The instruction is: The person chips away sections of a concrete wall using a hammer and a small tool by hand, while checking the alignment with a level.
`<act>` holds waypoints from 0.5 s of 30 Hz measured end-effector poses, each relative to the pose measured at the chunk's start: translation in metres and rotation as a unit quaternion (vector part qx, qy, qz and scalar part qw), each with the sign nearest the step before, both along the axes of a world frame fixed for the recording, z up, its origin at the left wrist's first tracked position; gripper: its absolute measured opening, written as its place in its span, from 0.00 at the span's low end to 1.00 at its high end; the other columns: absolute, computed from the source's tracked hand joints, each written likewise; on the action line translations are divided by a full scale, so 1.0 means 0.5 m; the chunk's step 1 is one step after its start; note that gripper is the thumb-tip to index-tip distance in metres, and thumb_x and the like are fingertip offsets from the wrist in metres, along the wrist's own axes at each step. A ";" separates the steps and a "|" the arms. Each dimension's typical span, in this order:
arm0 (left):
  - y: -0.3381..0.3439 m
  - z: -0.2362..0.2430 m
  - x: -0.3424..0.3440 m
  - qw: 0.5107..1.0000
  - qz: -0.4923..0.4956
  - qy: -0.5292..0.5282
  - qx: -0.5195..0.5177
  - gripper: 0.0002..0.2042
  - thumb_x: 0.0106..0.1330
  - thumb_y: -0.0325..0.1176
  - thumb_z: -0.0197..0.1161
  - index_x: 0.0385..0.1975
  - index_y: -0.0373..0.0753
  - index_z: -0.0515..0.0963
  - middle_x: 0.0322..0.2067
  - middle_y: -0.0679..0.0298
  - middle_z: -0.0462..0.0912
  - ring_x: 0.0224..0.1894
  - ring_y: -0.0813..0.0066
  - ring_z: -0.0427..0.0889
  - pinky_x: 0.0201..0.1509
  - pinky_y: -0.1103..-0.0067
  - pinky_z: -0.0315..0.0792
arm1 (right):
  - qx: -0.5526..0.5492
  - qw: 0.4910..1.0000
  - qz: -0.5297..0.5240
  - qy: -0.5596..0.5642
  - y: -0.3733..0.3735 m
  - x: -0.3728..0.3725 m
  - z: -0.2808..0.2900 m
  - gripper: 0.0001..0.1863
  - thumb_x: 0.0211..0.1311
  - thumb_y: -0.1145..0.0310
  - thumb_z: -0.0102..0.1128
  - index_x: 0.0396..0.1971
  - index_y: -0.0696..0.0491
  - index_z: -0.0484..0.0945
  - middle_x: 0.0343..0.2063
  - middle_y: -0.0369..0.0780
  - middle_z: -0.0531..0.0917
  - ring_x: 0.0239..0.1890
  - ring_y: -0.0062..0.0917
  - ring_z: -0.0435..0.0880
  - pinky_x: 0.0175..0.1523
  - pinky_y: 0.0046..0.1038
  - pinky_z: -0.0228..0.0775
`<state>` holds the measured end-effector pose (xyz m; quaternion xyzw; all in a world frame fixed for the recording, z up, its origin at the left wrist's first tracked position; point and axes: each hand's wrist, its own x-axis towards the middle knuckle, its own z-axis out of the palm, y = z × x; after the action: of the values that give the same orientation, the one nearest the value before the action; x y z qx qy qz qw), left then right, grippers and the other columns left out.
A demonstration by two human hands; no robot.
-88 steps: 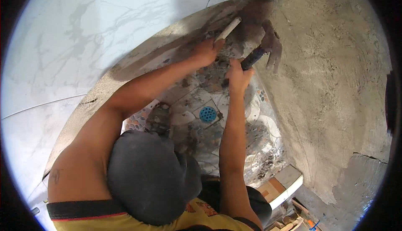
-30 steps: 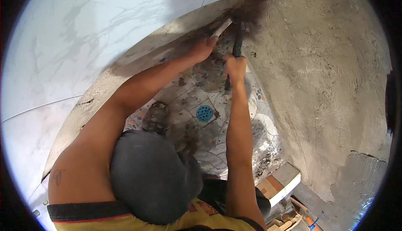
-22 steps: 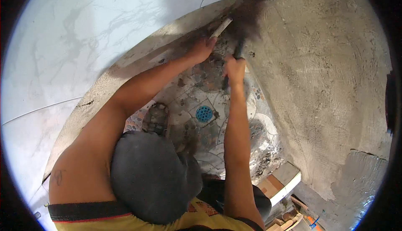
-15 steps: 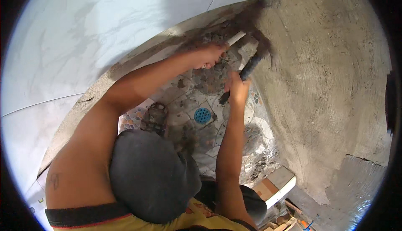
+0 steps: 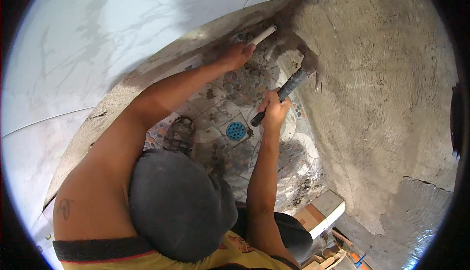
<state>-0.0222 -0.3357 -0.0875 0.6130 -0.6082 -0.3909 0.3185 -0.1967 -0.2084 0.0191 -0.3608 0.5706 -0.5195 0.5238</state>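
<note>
My left hand [image 5: 237,57] is closed round a pale chisel-like rod [image 5: 265,34], near the foot of the tiled wall; the rod's blunt end sticks out past my fingers and its other end is hidden. My right hand [image 5: 275,107] grips a hammer [image 5: 293,83] low on its dark wrapped handle. The brownish claw head of the hammer is up by the rough wall at the right, apart from the rod. Beneath both hands lies a dirty, pebble-patterned tiled floor [image 5: 210,104] with crumbs of rubble on it.
A round blue drain cover [image 5: 236,131] sits in the floor. Left of it is a dark, dirt-caked object [image 5: 179,135]. White marbled tiles [image 5: 98,59] face the left wall; bare cement render [image 5: 377,89] covers the right one. A cardboard-coloured box [image 5: 320,213] and wood pieces lie lower right.
My left hand has shifted left and farther away with the rod. The hammer head, blurred before, is now sharper and angled farther right, while my right hand stays nearly in place.
</note>
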 end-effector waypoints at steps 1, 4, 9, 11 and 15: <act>0.001 0.002 0.003 1.000 0.000 0.001 0.000 0.32 0.75 0.62 0.43 0.37 0.35 0.79 0.23 0.57 0.77 0.28 0.61 0.76 0.36 0.61 0.71 | 0.000 1.000 0.000 0.001 -0.004 0.005 0.007 0.09 0.58 0.72 0.62 0.21 0.56 0.74 0.11 0.34 0.72 0.09 0.19 0.68 0.15 0.25 0.58; 0.003 0.026 0.013 1.000 -0.009 0.021 0.008 0.32 0.74 0.64 0.43 0.35 0.36 0.78 0.22 0.58 0.75 0.27 0.63 0.74 0.36 0.62 0.69 | 0.023 0.999 -0.036 0.008 -0.020 0.018 0.042 0.08 0.57 0.72 0.61 0.21 0.56 0.73 0.12 0.34 0.72 0.10 0.19 0.68 0.17 0.25 0.59; -0.009 0.070 0.021 0.994 -0.062 0.081 0.040 0.33 0.73 0.66 0.42 0.34 0.37 0.76 0.21 0.60 0.73 0.25 0.66 0.71 0.31 0.64 0.67 | -0.030 0.997 -0.032 0.070 -0.067 0.030 0.098 0.12 0.60 0.74 0.59 0.19 0.55 0.67 0.10 0.36 0.69 0.09 0.22 0.67 0.16 0.27 0.58; -0.011 0.090 0.003 0.990 -0.053 0.097 0.092 0.32 0.75 0.63 0.40 0.32 0.36 0.76 0.23 0.57 0.76 0.29 0.60 0.74 0.36 0.62 0.68 | -0.022 0.995 -0.051 0.088 -0.082 0.034 0.118 0.13 0.60 0.74 0.59 0.18 0.54 0.67 0.10 0.36 0.70 0.09 0.21 0.67 0.16 0.28 0.59; -0.021 -0.009 0.074 1.000 -0.015 0.016 0.004 0.31 0.77 0.60 0.39 0.31 0.35 0.77 0.24 0.55 0.78 0.28 0.58 0.77 0.38 0.60 0.70 | -0.108 0.981 -0.018 0.162 -0.132 0.078 0.028 0.11 0.58 0.72 0.62 0.20 0.56 0.71 0.11 0.37 0.73 0.11 0.24 0.71 0.18 0.29 0.63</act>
<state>0.0150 -0.3461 -0.0917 0.5987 -0.6109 -0.4078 0.3196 -0.1577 -0.2745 0.0330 -0.4845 0.5947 -0.5219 0.3731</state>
